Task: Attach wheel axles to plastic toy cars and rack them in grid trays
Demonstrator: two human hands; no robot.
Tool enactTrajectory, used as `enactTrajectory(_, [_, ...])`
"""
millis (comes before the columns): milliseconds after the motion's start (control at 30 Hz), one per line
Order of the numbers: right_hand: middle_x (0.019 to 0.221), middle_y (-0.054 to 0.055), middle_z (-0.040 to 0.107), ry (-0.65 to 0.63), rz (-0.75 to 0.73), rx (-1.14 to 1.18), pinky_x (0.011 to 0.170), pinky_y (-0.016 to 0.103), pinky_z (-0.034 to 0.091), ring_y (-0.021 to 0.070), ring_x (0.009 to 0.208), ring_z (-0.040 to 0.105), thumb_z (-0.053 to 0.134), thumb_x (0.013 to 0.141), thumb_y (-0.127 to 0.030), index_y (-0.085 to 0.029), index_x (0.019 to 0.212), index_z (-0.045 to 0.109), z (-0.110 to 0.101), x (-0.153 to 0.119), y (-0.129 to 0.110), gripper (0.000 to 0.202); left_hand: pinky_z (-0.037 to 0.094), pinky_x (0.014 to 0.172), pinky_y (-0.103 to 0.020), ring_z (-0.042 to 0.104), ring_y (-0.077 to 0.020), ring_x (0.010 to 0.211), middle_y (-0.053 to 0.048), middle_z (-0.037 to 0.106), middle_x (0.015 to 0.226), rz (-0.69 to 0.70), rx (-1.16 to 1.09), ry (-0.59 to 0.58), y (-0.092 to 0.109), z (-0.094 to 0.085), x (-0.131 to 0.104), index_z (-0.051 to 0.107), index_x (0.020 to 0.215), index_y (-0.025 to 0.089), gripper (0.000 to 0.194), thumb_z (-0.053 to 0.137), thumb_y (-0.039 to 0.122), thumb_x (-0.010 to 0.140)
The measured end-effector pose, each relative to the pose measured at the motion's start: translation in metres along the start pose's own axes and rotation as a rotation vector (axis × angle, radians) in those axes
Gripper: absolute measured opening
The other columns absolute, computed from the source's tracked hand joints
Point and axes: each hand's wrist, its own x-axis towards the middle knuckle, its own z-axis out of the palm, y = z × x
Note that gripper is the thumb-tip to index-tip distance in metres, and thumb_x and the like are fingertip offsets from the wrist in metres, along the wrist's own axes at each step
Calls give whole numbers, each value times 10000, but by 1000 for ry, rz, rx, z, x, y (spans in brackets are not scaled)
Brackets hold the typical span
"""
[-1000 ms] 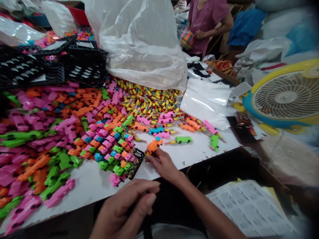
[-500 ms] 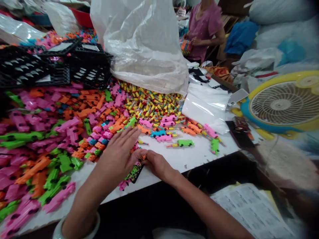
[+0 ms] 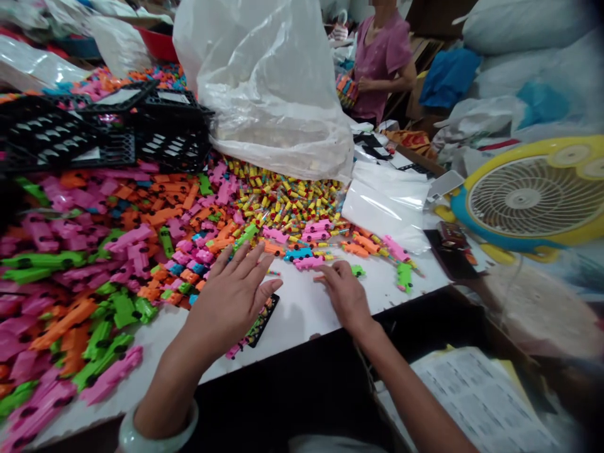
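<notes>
My left hand is held flat, palm down, with its fingers spread. Below it lies a narrow black tray filled with small colourful pieces, partly covered by the hand; a pink toy car is at the near end. My right hand has its fingers bent and drawn together over the stick joined to a green toy car. That car is mostly hidden behind the hand. Close beyond the fingers are a pink toy car and a blue toy car.
Heaped toy cars cover the left. Small yellow-and-red pieces are piled under a large plastic bag. Black crates stand behind. A yellow fan, phone and printed sheets are rightward. A person stands beyond.
My right hand has left the tray and moved right to the green toy car and its stick. My left hand has flattened, its fingers spreading over the tray.
</notes>
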Motion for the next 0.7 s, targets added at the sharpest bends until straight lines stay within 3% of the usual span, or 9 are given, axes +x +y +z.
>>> enactTrajectory(100, [896, 23, 570, -98, 59, -102, 662, 256, 460, 158, 771, 527, 479, 901, -241, -222, 1033, 629, -19, -7, 11, 201, 220, 1168, -476, 297, -230, 1420, -70, 387, 1505, -16, 7, 13, 0, 0, -1, 414, 1395, 201, 600, 193, 532, 946])
enactTrajectory(267, [971, 62, 586, -170, -114, -64, 761, 307, 464, 182, 870, 536, 472, 913, -210, -212, 942, 648, -26, -34, 5, 178, 211, 1166, -519, 299, -286, 1416, -97, 391, 1500, -14, 56, 116, 1, 2, 0, 434, 1388, 198, 642, 218, 582, 920])
enactTrajectory(333, [1006, 75, 576, -150, -107, -60, 786, 323, 466, 187, 889, 547, 473, 922, -209, -208, 891, 644, -29, -40, 3, 174, 233, 1156, -533, 309, -298, 1409, -114, 413, 1483, -29, 78, 122, 2, 4, 1, 438, 1386, 183, 657, 210, 585, 919])
enactTrajectory(500, [958, 73, 571, -56, 191, -195, 675, 319, 472, 199, 787, 592, 547, 889, -385, -198, 983, 556, -40, -41, 4, 210, 271, 1143, -528, 301, -284, 1415, -112, 407, 1485, -35, 92, 103, 1, 10, 1, 416, 1399, 175, 651, 191, 566, 929])
enactTrajectory(600, [886, 51, 599, -213, 383, -250, 613, 298, 433, 204, 725, 618, 576, 851, -435, -206, 910, 543, -45, -38, 5, 240, 267, 1146, -527, 288, -288, 1420, -110, 403, 1486, -27, 81, 123, 1, 11, 1, 419, 1397, 164, 656, 182, 562, 931])
enactTrajectory(700, [851, 46, 634, -338, 454, -167, 613, 274, 406, 189, 728, 632, 522, 876, -368, -207, 845, 547, -48, -35, 6, 166, 257, 1152, -526, 269, -287, 1427, -100, 391, 1494, -41, 65, 116, 2, 10, 1, 412, 1402, 172, 646, 196, 558, 932])
